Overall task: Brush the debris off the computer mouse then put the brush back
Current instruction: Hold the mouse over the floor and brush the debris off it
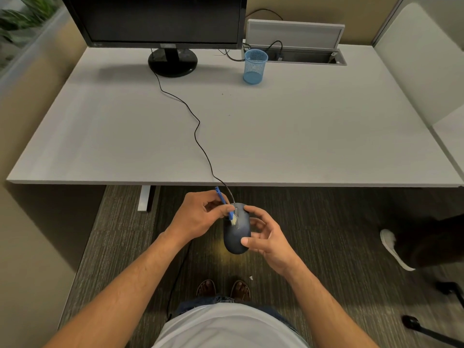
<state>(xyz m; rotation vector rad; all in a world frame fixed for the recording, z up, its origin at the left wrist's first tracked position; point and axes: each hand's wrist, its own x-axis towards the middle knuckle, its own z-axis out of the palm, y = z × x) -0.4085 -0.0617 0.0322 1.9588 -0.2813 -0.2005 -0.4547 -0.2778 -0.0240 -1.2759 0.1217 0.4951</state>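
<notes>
A dark wired computer mouse [237, 233] is held in the air in front of the desk edge, above the carpet. My right hand [266, 237] grips it from the right side, thumb at its rear and a finger at its front. My left hand [198, 217] pinches a small blue brush [224, 202] with pale bristles. The bristles touch the mouse's top near the scroll wheel. A blue mesh pen cup [254, 66] stands upright at the back of the desk, to the right of the monitor.
The mouse's black cable [198, 126] snakes across the white desk [301, 136] toward the monitor [163, 23] and its round stand. An open cable hatch [298, 56] lies behind the cup. Another person's shoe [394, 247] and chair legs are at the right on the carpet.
</notes>
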